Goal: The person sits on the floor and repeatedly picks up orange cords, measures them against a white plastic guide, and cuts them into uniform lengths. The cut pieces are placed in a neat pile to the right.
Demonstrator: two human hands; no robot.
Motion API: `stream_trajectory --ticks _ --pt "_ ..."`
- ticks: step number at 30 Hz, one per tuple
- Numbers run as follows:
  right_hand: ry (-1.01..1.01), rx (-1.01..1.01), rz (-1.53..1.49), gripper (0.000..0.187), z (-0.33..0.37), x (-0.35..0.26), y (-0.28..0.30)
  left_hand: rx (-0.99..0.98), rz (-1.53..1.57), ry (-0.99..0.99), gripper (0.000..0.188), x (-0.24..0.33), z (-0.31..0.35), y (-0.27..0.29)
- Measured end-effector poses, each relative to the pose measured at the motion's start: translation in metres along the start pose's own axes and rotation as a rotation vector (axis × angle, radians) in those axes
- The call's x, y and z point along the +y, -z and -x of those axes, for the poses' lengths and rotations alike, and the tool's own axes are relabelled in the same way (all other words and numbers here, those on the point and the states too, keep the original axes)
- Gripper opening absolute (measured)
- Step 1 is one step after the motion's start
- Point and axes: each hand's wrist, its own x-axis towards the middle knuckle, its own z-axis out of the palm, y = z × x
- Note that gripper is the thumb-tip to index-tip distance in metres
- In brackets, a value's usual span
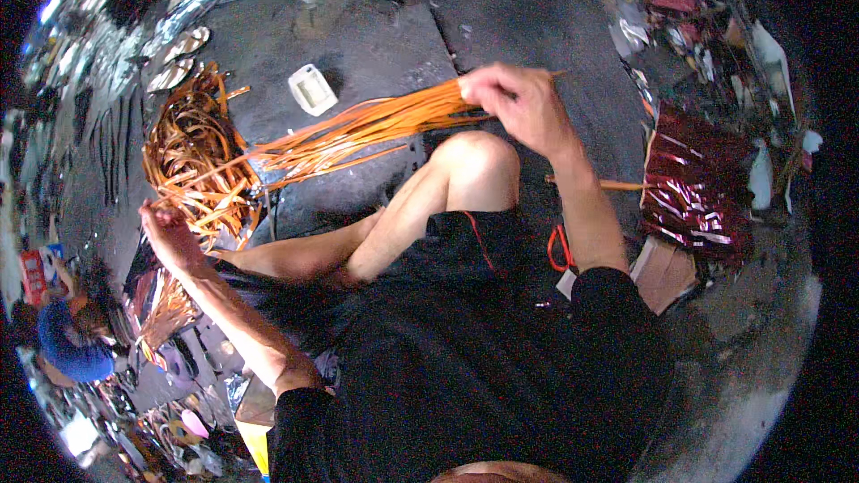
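orange strips (358, 132) stretch leftward from the right hand (523, 107), whose bent fingers grasp their right ends, to a tangled pile (192, 152) just beyond the left hand (172, 234), whose fingers are curled, though whether they pinch a strip i cannot tell. around these two hands are one loose bundle, one pile, one white dish (311, 90), two sandals (170, 74) and one shiny dark-red sheet (693, 183). beneath is dark grey flooring (353, 36) with a seam, scraps (667, 0) cluttering the room's sides.
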Motion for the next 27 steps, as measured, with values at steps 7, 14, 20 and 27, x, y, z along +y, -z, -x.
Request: stream_trajectory --ticks 7,14,20,27 --pt "-0.468 -0.096 0.273 0.022 0.094 0.119 0.053 -0.133 -0.381 0.311 0.050 -0.073 0.036 -0.014" --pt "-0.691 -0.374 0.661 0.020 0.228 0.158 0.029 -0.277 -0.531 0.366 0.046 -0.043 0.071 -0.075" --pt "-0.758 -0.283 0.575 0.013 0.232 0.166 0.042 -0.336 -0.482 0.414 0.043 -0.051 0.072 -0.097" --pt "-0.454 0.090 -0.034 0.012 0.099 0.096 0.029 -0.537 -0.508 0.374 0.039 -0.040 0.123 -0.177"
